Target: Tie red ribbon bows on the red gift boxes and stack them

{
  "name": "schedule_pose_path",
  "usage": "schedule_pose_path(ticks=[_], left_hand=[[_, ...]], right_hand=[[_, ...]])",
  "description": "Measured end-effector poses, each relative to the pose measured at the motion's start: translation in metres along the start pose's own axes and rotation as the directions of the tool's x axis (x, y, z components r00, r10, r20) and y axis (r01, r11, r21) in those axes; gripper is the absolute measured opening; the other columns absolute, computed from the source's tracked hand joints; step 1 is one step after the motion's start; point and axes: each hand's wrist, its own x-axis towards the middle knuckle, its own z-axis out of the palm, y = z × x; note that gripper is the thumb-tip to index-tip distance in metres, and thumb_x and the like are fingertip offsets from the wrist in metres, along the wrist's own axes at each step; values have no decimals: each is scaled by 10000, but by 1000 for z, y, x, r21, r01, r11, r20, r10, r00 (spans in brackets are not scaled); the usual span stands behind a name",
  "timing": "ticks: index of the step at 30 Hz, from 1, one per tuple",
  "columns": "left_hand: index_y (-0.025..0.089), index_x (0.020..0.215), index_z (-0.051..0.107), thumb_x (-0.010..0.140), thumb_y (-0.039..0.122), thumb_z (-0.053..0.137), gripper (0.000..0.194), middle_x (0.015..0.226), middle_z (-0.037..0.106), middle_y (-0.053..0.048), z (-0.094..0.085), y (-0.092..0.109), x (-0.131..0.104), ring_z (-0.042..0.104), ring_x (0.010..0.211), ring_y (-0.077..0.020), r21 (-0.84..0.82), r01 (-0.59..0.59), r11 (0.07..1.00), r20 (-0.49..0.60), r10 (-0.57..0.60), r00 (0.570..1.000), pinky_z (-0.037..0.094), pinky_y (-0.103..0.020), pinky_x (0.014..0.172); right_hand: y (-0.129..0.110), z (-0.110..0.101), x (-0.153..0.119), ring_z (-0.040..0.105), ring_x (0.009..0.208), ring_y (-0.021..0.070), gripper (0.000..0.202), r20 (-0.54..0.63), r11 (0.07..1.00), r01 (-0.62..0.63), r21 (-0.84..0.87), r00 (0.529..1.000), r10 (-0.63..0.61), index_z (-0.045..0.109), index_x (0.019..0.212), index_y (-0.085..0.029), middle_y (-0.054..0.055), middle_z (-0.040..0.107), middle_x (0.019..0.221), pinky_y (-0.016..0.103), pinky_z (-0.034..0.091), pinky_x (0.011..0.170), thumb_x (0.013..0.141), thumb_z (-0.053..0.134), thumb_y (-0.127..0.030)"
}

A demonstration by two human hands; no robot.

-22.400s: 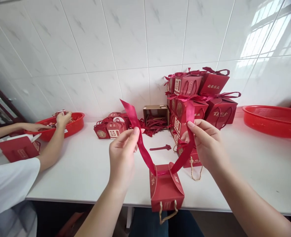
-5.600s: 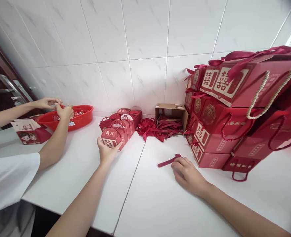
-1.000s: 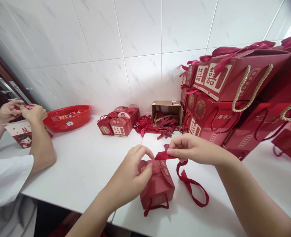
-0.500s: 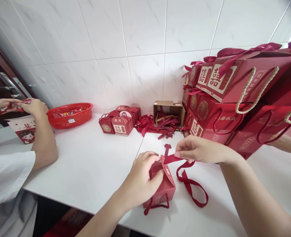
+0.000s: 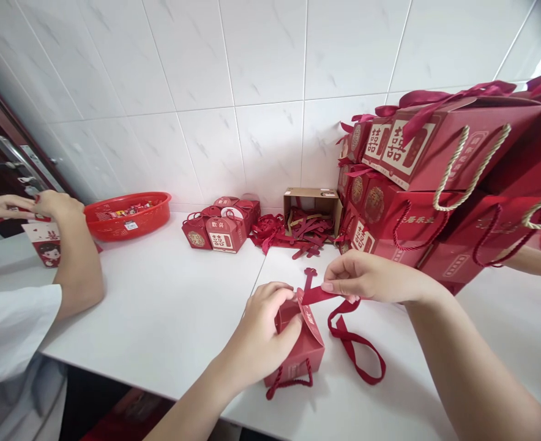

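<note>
A small red gift box (image 5: 305,355) with a twisted rope handle on its side stands on the white table in front of me. My left hand (image 5: 270,334) is closed on its top, thumb on the near flap and fingers behind it. Between the thumb and fingers of my right hand (image 5: 355,278) is a dark red ribbon (image 5: 355,352). One end of the ribbon runs to the top of the box; the rest lies looped on the table. A red strip with a flower-shaped end (image 5: 310,277) lies just behind the box.
Stacked red gift boxes (image 5: 408,177) rise at the right. At the back are a cardboard box (image 5: 313,193) of ribbon strips, several small red boxes (image 5: 227,233) and a red basin (image 5: 128,229) of sweets. Co-workers' arms (image 5: 80,257) show at left and far right.
My hands keep nearly the same hold on the box and ribbon. The view shifts slightly. At the left, the co-worker's hands have shifted a little above a printed box.
</note>
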Motion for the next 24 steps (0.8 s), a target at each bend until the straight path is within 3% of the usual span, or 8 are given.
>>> schedule_pose_path(ticks=[13, 19, 24], left_hand=[[233, 1021, 581, 869, 250, 509, 170, 1167, 555, -46, 0, -3, 0, 500, 1127, -197, -17, 1, 1000, 3, -1, 1000, 416, -367, 1017], [241, 1012, 583, 882, 269, 490, 163, 1183, 544, -42, -1, -1, -1, 486, 1153, -196, -31, 7, 999, 19, -7, 1000, 397, -365, 1035], [230, 897, 577, 935, 308, 356, 238, 1148, 560, -54, -3, 0, 1, 497, 1137, -210, -100, 54, 993, 20, -53, 998, 393, -392, 1018]], right_hand=[[0, 3, 3, 390, 543, 93, 236, -42, 981, -109, -161, 994, 103, 589, 697, -171, -30, 471, 592, 225, 294, 486, 810, 543, -373], [-1, 5, 3, 433, 558, 94, 228, -29, 993, -59, -104, 998, 56, 582, 710, -161, -17, 508, 610, 218, 317, 491, 820, 545, -357], [-7, 12, 5, 458, 557, 97, 249, -14, 993, -59, -99, 998, 58, 560, 667, -154, -5, 535, 606, 215, 338, 493, 812, 555, -356]])
